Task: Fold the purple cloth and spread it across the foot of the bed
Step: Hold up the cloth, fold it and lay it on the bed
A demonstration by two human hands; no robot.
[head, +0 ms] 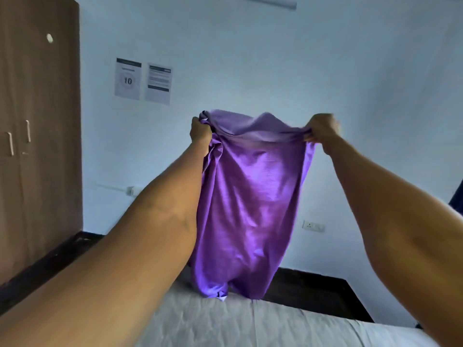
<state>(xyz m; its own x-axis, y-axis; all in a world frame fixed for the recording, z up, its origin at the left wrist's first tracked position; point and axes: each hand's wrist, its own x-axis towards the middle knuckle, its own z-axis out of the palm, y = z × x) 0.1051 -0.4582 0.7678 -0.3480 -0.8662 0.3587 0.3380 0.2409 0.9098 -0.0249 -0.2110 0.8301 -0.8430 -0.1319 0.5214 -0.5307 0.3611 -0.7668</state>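
A pale blue wall [250, 58] fills the background, with a brown wooden wardrobe [37, 121] at the left. Below lies the bed with a grey-white sheet [250, 326]. The shiny purple cloth [248, 204] hangs over it, its lower end touching the sheet. The left hand [199, 132] and right hand [322, 128] each grip a bunched top corner, fingers clamped on the fabric.

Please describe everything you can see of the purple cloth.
The purple cloth looks thin and slightly shiny, with soft creases. It hangs upright in the air, bunched at its top edge, where the left hand and the right hand grip its two upper ends. Its lower end reaches the white bed.
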